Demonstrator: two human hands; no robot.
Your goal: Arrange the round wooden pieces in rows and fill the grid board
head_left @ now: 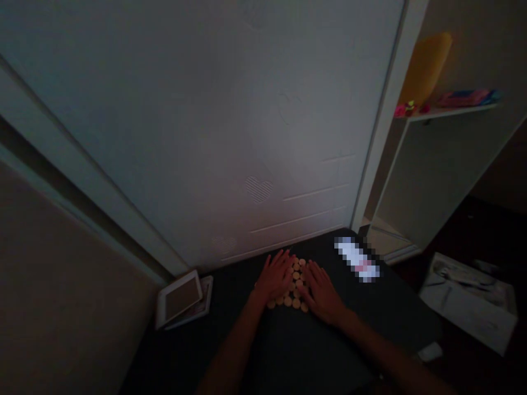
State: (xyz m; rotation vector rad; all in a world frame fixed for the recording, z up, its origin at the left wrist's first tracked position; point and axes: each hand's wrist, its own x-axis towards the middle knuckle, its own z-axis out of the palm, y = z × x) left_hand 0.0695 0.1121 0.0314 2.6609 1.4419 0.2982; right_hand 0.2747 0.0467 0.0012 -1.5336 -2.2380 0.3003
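Several small, round, pale wooden-looking discs (296,276) lie close together on a dark tabletop (304,351). My left hand (276,276) rests over the left side of the group, its fingers stretched out and pointing away from me. Opposite it, my right hand (323,291) lies along the right side with its fingers extended, the thumb reaching over some discs. Both palms face down and hide part of the group. A strip of discs shows between the hands, and a row of them appears nearer to me.
A white-framed tablet (181,299) lies on a book or box at the left. A blurred-out bright phone-like object (357,259) is at the right. Behind the table stands a pale panel with heart patterns (259,189). A white box (469,302) sits lower at the right.
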